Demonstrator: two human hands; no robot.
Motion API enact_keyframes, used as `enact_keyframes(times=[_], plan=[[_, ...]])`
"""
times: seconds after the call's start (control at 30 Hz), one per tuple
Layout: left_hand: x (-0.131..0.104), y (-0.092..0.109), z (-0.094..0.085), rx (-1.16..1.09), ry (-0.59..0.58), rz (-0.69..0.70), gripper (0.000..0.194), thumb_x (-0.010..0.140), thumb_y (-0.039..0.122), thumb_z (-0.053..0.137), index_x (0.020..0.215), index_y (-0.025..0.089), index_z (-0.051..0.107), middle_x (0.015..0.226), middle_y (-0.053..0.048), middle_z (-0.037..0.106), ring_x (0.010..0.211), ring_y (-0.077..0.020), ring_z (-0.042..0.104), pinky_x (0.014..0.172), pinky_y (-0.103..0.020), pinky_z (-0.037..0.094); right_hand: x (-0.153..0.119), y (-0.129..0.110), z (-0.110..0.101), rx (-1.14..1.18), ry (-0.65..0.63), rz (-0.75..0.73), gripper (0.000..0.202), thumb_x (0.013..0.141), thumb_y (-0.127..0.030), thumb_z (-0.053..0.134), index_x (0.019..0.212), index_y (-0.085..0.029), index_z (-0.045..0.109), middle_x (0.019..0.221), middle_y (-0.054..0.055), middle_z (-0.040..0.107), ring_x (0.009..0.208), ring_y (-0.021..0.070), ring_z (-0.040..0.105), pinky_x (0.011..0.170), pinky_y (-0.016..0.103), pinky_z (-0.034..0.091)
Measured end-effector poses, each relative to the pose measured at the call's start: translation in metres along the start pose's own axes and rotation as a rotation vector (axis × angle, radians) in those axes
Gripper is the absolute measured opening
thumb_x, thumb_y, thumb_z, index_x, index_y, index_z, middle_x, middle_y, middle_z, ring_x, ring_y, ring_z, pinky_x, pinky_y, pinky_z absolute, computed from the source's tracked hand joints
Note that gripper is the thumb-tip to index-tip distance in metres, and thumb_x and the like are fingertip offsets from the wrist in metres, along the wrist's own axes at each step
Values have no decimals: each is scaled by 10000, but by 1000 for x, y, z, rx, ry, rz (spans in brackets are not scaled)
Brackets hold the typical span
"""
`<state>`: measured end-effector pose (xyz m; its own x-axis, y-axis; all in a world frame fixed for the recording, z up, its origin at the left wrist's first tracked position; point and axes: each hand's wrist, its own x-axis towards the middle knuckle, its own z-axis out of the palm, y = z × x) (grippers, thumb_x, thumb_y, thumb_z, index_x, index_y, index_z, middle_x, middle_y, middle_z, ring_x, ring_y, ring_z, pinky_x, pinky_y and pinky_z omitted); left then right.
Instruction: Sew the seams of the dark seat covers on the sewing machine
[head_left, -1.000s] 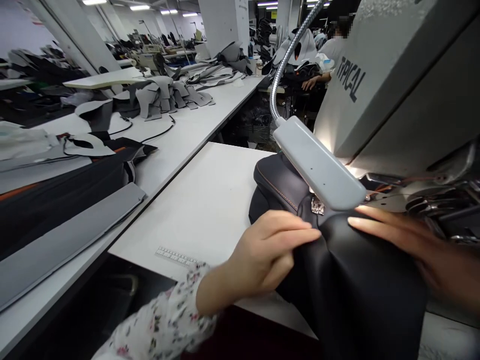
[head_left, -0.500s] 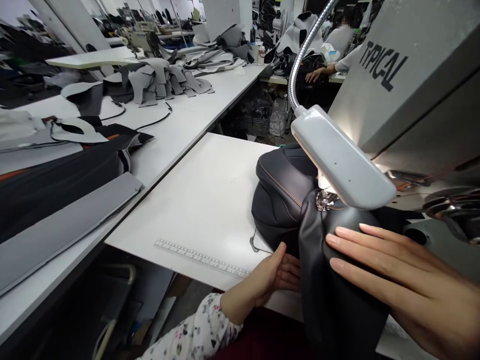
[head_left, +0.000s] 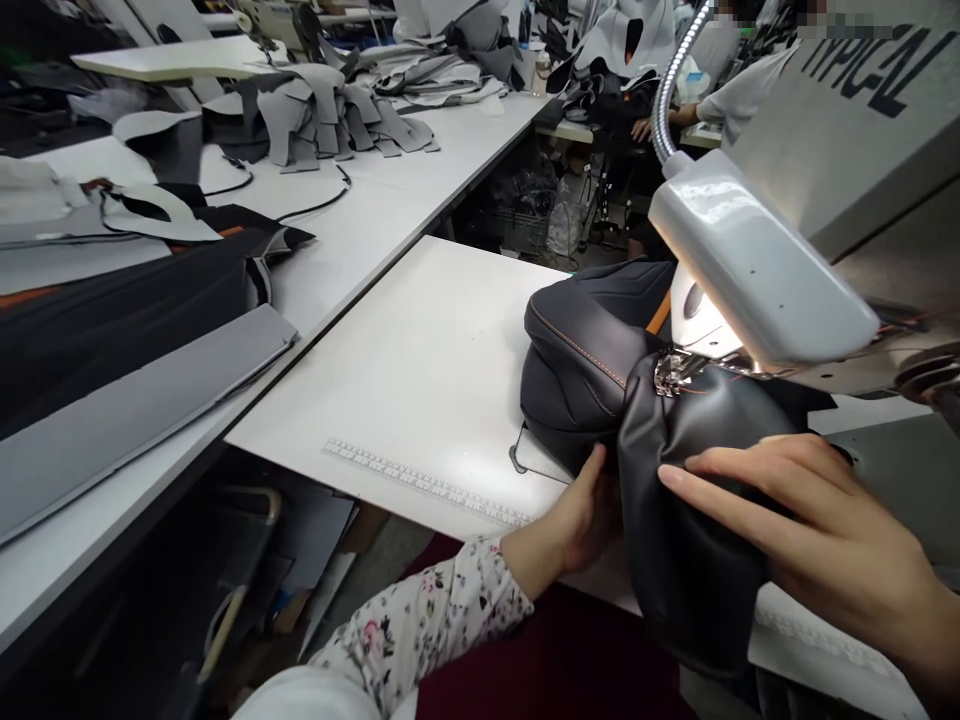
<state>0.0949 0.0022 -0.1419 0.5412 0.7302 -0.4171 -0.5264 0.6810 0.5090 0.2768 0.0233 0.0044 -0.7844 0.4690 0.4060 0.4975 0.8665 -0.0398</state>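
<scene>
Left hand [head_left: 589,515] cupped at black cover [head_left: 705,500]'s edge; right fingers flat | bare tabletop [head_left: 420,340] leftward

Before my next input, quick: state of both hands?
Left hand: against the black material, fingers mostly hidden; grip can't be told.
Right hand: open, fingers resting on the material.

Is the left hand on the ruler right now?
No, the left hand is at the black leather piece, beyond the right end of the visible ruler markings.
</scene>
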Motion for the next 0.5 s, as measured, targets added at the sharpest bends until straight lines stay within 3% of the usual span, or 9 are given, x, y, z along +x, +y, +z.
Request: enact_keyframes(times=[0.1,0.2,0.37,0.5], plan=[[5,0,-10,29,138,68,822,802,908,574,1063,139,701,852,-81,691,748,-197,633,725,-329,505,2,-6,-6,53,109,125,666,986,-63,550,1537,-438,524,932,16,674,841,236,606,747,402,457],[-3,6,-20,79,293,214,730,792,851,660,997,150,645,848,-33,623,677,-121,545,660,-268,425,-3,-6,-8,131,204,266,616,979,-102,578,1446,-503,605,933,41,631,805,275,581,693,445,441],[-25,22,-41,245,486,486,527,881,715,679,850,205,549,897,-27,605,898,-178,582,861,-313,465,-13,-5,1,211,350,361,703,897,7,641,1393,-491,658,943,41,628,794,266,573,697,452,420],[-35,28,-37,366,469,577,449,816,619,805,862,219,606,939,-7,609,997,-200,578,1026,-361,474,-10,-7,4,159,276,291,684,924,-12,619,1436,-466,624,1005,33,655,863,251,594,760,424,436]])
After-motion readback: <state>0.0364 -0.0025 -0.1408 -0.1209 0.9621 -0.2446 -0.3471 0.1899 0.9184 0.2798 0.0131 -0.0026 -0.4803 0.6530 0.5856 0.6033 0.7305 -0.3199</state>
